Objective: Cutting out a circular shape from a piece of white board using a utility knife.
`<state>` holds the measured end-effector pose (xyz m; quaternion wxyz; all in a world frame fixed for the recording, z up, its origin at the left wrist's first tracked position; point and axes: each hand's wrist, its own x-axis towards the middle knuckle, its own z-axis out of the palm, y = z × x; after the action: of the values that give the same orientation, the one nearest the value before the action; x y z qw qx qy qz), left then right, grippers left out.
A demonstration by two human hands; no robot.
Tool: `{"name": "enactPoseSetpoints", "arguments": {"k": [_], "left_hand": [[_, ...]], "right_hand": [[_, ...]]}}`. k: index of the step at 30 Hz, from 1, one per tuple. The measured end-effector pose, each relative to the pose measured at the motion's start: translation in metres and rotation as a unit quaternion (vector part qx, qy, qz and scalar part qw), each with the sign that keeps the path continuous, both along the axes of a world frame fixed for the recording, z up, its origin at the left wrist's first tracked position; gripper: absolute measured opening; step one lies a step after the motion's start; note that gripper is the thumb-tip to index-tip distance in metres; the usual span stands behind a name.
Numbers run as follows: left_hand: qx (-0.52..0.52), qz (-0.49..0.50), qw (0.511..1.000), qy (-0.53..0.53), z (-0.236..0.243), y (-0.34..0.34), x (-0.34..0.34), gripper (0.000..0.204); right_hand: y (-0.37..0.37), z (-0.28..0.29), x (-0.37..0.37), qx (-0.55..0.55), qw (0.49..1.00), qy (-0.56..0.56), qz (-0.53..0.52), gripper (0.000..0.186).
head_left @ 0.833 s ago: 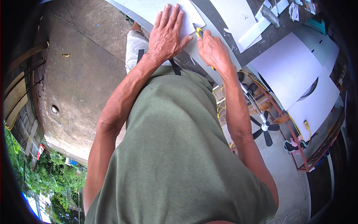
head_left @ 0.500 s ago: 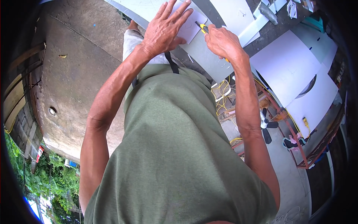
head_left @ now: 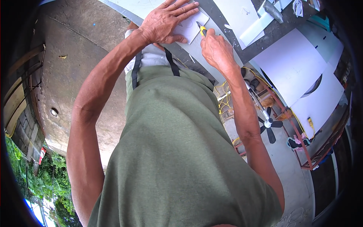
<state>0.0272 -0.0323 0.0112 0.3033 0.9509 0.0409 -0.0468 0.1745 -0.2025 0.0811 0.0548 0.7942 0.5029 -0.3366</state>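
Observation:
My left hand (head_left: 165, 23) lies flat with spread fingers on a small white sheet (head_left: 194, 32), pressing on its left part. Drawn lines show faintly on that sheet. In my right hand (head_left: 218, 48) is a yellow and black utility knife (head_left: 203, 31), its fingers wrapped round the handle. The knife's dark blade tip meets the sheet near its right side, just beyond my left fingers. Under the sheet is a pale grey board (head_left: 200, 49) on the table. The far edge of the work is cut off by the frame.
White offcuts and strips (head_left: 252, 34) lie to the right, with a grey block-like piece (head_left: 273, 12) on them. Large white sheets (head_left: 291, 64) rest on a red metal frame (head_left: 281, 106). Below are a black-bladed fan (head_left: 268, 123) and yellow cords (head_left: 224, 96).
My right hand and the knife have moved slightly left and toward me. My left hand has shifted a little left, its elbow farther out. The small sheet has turned slightly.

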Motion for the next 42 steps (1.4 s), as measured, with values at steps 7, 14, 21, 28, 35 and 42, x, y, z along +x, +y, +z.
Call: {"name": "enactPoseSetpoints", "arguments": {"k": [7,14,21,28,35,42], "left_hand": [[0.001,0.007,1.0,0.002,-0.001,-0.001,0.0,0.115],[-0.006,0.01,1.0,0.002,-0.002,-0.001,0.001,0.114],[0.011,0.004,1.0,0.022,-0.001,0.0,0.001,0.113],[0.07,0.081,0.987,-0.124,-0.02,-0.015,-0.003,0.114],[0.094,0.07,0.988,-0.097,-0.015,-0.014,-0.002,0.113],[0.089,0.087,0.989,-0.081,-0.022,-0.022,-0.007,0.111]], "right_hand": [[-0.001,0.001,-0.006,-0.015,1.0,-0.003,-0.026,0.027],[-0.002,0.002,-0.014,-0.013,0.999,-0.002,-0.052,0.027],[-0.009,0.001,-0.018,-0.009,0.996,0.014,-0.089,0.026],[-0.01,0.002,-0.03,0.006,0.993,0.006,-0.117,0.027],[-0.009,0.004,-0.037,-0.007,0.99,0.0,-0.142,0.028],[-0.007,0.001,-0.035,-0.03,0.981,0.027,-0.19,0.028]]}}
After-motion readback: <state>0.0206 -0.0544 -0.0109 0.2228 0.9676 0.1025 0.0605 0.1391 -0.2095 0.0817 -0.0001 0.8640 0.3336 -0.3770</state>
